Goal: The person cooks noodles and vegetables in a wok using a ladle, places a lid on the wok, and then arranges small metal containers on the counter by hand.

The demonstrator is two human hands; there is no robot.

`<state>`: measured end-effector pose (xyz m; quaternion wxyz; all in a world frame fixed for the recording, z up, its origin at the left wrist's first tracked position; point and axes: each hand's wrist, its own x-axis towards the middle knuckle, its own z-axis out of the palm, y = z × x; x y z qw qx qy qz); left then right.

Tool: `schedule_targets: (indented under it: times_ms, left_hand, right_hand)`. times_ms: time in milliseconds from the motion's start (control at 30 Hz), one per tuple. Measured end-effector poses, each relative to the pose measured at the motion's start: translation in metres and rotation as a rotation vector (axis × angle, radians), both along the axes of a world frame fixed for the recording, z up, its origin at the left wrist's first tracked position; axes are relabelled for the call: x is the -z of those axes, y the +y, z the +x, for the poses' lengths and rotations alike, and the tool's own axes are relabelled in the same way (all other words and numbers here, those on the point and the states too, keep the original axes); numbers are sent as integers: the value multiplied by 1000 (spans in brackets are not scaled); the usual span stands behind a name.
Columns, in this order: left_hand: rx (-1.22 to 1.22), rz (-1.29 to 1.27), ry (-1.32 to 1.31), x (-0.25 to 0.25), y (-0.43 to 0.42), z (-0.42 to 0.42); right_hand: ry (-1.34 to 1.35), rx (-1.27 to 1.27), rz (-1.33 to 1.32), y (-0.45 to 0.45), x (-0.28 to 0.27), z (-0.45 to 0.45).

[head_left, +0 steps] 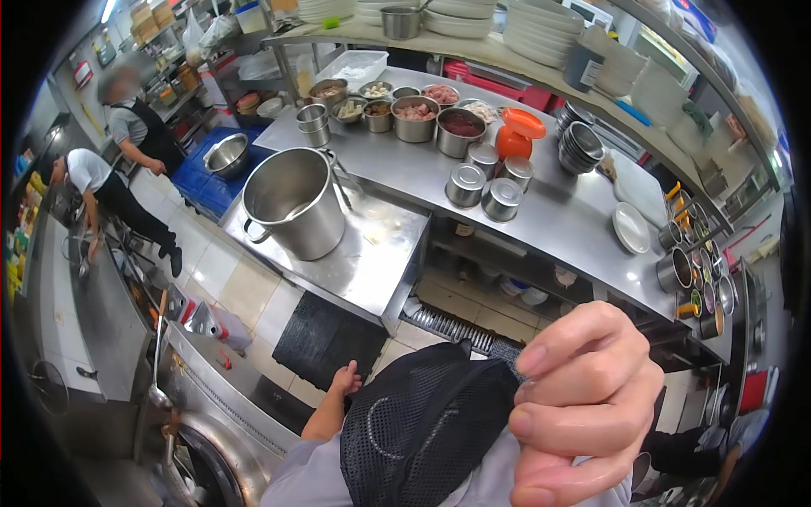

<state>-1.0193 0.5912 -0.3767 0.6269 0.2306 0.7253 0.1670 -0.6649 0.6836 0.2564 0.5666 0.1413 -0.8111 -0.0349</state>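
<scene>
My right hand (587, 410) is raised very close to the camera, its fingers curled inward. The inside of that hand is hidden, so I cannot make out anything in it. Lower and farther off, my left hand (346, 378) hangs beside my body above a black floor mat (325, 342), thumb apart from the fingers, with nothing visible in it. A black mesh cap (422, 422) with a pale curved mark fills the bottom middle, between grey-sleeved shoulders. Beyond the left hand, a large steel stockpot (296, 207) stands on a low steel table (384, 245).
Along the steel counter (574, 228) are pots of meat (416, 118), lidded tins (503, 198), an orange container (517, 135) and stacked bowls (581, 148). A wok (203, 465) sits lower left. Two people (148, 135) work at left; another person (748, 435) is partly visible lower right.
</scene>
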Motion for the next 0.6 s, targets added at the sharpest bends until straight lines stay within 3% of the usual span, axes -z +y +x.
schedule_targets:
  times_ms: [67,167,267,367,467,600]
  left_hand:
    - [0,-12,8,0,-6,3]
    - [-15,10,-40,14,-14,1]
    - [-19,-23,-52,12,-17,4]
    - [-13,-5,-8,13,-22,8]
    - [-73,-88,-39,22,-22,8]
    - [-75,-60,-32,19,-23,13]
  right_hand:
    - [-58,-49,48,-3,-1,-1]
    - [223,62,-222,-15,5,-11]
    - [-8,-35,-21,9,7,4]
    - [174,-142,59,6,13,-7]
    - [182,-76,-320,-20,15,-5]
    - [171,-222,-375,-15,21,-8]
